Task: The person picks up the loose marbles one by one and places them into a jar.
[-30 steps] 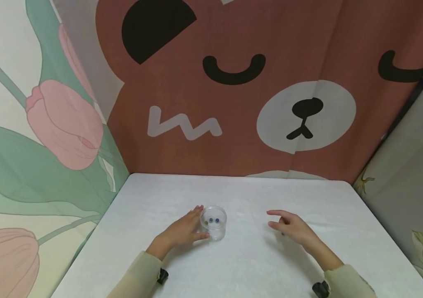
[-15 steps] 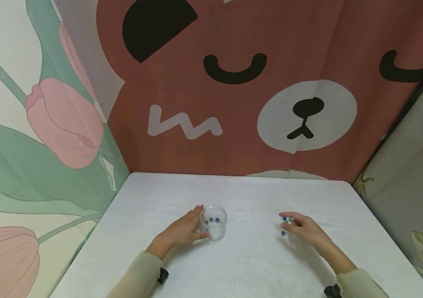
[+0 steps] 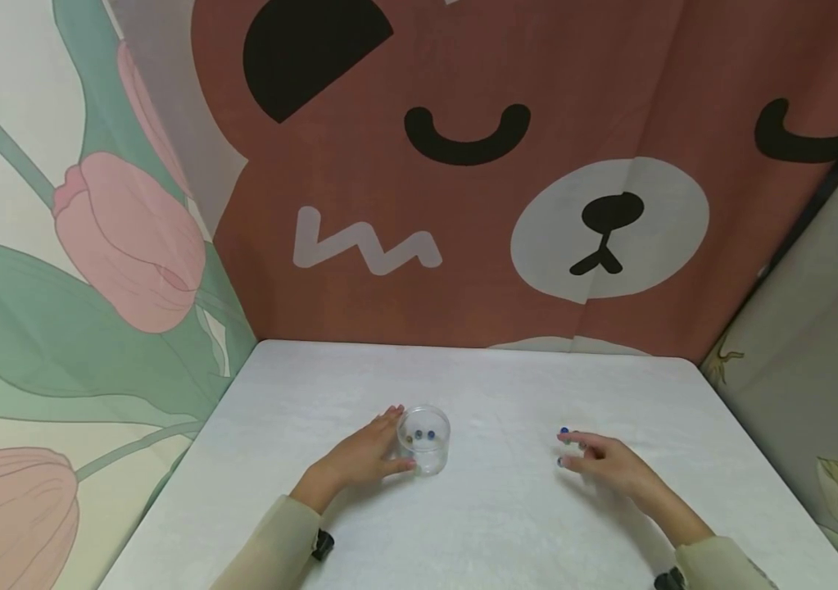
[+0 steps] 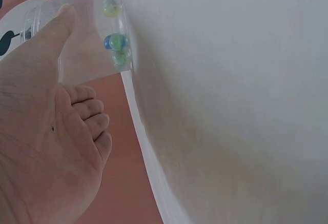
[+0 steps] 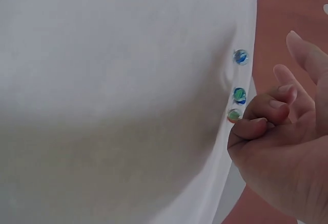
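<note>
My left hand (image 3: 360, 451) grips a clear plastic cup (image 3: 430, 465) standing on the table, thumb in front and fingers behind. Several glass marbles (image 4: 117, 42), green, blue and yellowish, lie at the bottom of the cup in the left wrist view. To the right, my right hand (image 3: 613, 465) hovers low beside loose marbles, its index finger and thumb spread apart and the other fingers curled in. A blue-streaked marble (image 5: 240, 56) lies farthest from the curled fingers in the right wrist view. Nearer them are a green-and-blue marble (image 5: 239, 94) and a pale green marble (image 5: 234, 114). Nothing is held in this hand.
A white cloth covers the table (image 3: 492, 508). Behind it hangs a brown curtain (image 3: 477, 303) with a bear print, and a tulip-patterned curtain (image 3: 131, 246) borders the left side. White table surface lies between the cup and the loose marbles.
My right hand has drawn back to the right, uncovering the loose marbles, and its thumb and index finger have spread wider since half a second ago. The left hand and cup stay put.
</note>
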Action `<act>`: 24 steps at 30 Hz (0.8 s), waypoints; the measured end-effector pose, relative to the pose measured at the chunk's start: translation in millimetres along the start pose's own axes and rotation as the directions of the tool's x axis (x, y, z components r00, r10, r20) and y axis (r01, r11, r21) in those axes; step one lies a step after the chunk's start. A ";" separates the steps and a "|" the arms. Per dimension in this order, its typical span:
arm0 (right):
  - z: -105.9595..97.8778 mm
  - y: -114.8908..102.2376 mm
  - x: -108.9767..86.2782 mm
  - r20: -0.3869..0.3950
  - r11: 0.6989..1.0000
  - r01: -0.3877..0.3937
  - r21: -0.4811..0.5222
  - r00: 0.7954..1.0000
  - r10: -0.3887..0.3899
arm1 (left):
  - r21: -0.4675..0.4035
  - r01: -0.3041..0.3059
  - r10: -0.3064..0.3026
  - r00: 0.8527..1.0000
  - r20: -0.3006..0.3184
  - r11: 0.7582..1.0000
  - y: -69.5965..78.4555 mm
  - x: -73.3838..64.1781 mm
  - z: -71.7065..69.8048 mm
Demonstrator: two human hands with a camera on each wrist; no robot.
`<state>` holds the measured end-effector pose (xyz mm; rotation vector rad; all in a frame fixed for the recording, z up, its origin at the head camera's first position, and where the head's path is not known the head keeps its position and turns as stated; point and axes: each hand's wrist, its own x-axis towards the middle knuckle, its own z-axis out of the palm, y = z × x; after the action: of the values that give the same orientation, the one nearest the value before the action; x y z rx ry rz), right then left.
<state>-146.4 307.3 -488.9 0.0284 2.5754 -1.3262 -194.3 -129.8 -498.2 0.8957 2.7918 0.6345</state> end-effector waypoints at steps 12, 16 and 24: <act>0.2 13.8 3.0 0.059 0.999 0.010 -0.050 0.998 -0.007 | -0.015 0.024 -0.024 1.000 0.016 1.000 -0.3 -0.6 -0.1; 0.8 15.6 3.6 0.062 0.996 0.029 -0.086 0.998 -0.024 | -0.028 0.025 -0.025 1.000 0.018 0.999 0.3 -0.9 -0.7; 5.8 14.6 6.9 0.009 0.979 0.023 -0.203 1.000 -0.021 | -0.015 0.030 -0.029 0.999 0.020 0.999 0.6 -1.9 0.5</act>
<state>-150.0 310.5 -505.4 -0.0414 2.6987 -1.0618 -192.3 -130.2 -498.4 0.8517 2.7734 0.6390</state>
